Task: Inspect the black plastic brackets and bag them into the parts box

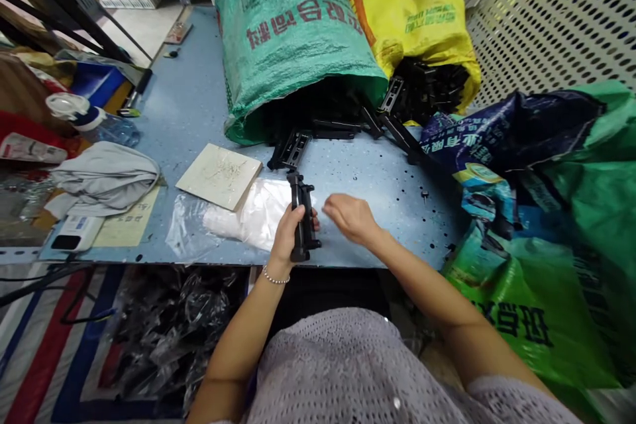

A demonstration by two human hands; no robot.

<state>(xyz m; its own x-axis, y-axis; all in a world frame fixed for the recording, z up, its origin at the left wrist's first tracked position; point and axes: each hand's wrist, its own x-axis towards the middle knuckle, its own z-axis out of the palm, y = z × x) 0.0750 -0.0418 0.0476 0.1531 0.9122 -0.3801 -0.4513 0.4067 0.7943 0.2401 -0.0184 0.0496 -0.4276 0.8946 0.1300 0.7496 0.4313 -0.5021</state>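
My left hand is wrapped round a long black plastic part, held upright over the front of the table. Just to its right hovers my right hand, fingers pinched together and apart from the part; whatever they hold, if anything, is too small to make out. A square cream board with many tiny bits scattered on it lies to the left. Partly under the board is a white plastic bag. Another black part rests on the table beyond my left hand.
A green woven sack and a yellow sack spill black parts at the back. Green bags crowd the right. On the left are a grey cloth, a water bottle and a white device.
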